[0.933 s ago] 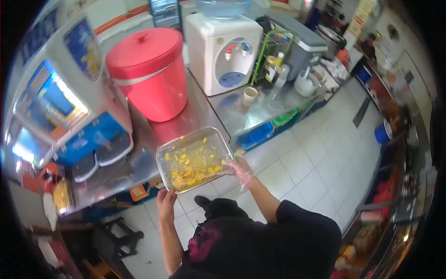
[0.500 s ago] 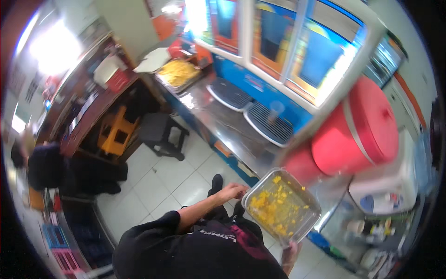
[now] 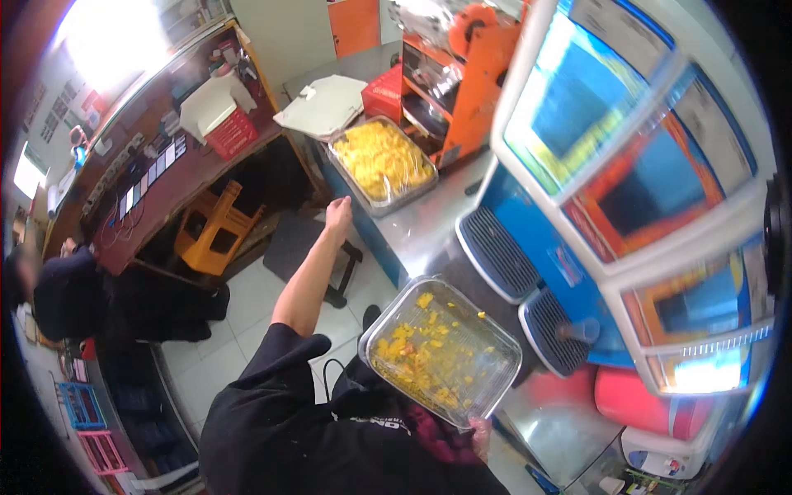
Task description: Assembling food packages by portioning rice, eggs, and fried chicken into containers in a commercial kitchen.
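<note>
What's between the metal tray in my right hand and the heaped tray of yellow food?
Shiny steel countertop lies between the held metal tray and the heaped tray, in the head view.

Black short-sleeved T-shirt (image 3: 272, 425); pale lettering (image 3: 385, 423), magenta print (image 3: 437, 439); clear glove (image 3: 482, 445) over the right fingers (image 3: 478, 426); dark shoe (image 3: 371, 315).

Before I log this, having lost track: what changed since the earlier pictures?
The left hand let go of the sparse tray, stretching out near the heaped tray. The sparse tray moved left along the counter; the right hand still holds it. The heaped tray stayed put.
</note>
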A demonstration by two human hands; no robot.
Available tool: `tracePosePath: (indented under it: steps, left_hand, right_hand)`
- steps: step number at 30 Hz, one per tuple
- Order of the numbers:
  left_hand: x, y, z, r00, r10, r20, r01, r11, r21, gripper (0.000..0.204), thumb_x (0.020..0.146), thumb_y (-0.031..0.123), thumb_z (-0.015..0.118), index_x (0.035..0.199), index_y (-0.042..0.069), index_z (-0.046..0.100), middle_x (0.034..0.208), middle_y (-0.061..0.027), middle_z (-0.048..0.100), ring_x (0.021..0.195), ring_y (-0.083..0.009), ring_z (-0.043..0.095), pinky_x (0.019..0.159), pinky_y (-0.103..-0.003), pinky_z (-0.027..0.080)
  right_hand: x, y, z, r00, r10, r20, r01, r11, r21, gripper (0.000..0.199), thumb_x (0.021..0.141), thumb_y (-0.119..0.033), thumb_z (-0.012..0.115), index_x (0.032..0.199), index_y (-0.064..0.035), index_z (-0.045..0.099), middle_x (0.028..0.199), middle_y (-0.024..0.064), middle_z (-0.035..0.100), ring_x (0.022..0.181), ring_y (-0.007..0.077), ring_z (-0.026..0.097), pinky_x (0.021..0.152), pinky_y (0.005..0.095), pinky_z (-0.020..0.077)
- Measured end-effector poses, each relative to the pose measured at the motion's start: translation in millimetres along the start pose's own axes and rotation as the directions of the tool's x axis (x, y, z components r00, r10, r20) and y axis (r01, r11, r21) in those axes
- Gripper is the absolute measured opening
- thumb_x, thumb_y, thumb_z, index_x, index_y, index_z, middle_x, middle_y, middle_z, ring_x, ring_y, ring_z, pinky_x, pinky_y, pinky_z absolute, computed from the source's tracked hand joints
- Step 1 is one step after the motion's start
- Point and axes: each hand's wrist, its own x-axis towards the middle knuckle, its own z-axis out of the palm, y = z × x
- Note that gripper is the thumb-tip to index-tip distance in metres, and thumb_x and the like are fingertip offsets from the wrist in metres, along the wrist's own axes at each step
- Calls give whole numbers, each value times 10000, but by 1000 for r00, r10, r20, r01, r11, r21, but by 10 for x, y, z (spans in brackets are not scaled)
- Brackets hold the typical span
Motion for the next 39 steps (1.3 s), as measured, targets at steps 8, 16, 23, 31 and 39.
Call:
tracePosePath:
  steps: [8, 16, 23, 31, 39]
  left_hand:
    - [650, 430, 435, 971, -194, 140, 211, 971, -116, 366, 867, 332, 715, 849, -25, 640, 659, -18, 527, 555, -143, 491, 515, -301, 372]
    - [640, 504, -101, 926, -245, 285, 300, 939, -168, 340, 897, 197, 668, 1154, 28, 524, 1090, -88, 592, 947, -213, 603, 865, -391, 517]
    - [527, 204, -530, 938, -114, 328, 280, 806, -521, 362, 907, 131, 626, 1215, -1, 488, 1249, -126, 565, 1165, -265, 577, 1027, -434, 471]
    - [646, 99, -989, 871, -80, 486, 363, 770, -524, 578, 799, 163, 594, 1313, -92, 519, 1295, -170, 607, 1174, -295, 609, 1037, -413, 473]
    - [159, 229, -2244, 927, -117, 356, 311, 769, -559, 705, 776, 254, 609, 1385, -64, 452, 1339, -179, 580, 1186, -317, 602, 1024, -412, 496]
  right_hand:
    - [656, 426, 1205, 969, -79, -235, 115, 983, 145, 645, 753, -144, 619, 1330, 83, 443, 1162, 207, 607, 1046, 323, 644, 876, 440, 569]
    - [978, 608, 1769, 912, -225, -343, 258, 965, 53, 645, 748, -211, 640, 1296, 92, 488, 1143, 184, 629, 1008, 322, 662, 837, 421, 574]
    - [1243, 532, 2156, 933, -111, -342, 193, 957, 217, 601, 765, -211, 638, 1287, 62, 517, 1135, 160, 643, 965, 285, 677, 827, 379, 562]
    - [1631, 486, 2127, 985, -151, -83, 167, 958, 232, 545, 822, -225, 621, 1287, 39, 515, 1130, 151, 661, 992, 293, 684, 851, 378, 573]
    - [2246, 239, 2613, 977, -21, -214, 91, 941, 325, 406, 884, -169, 543, 1234, 36, 525, 1167, 184, 629, 1024, 344, 659, 774, 422, 585]
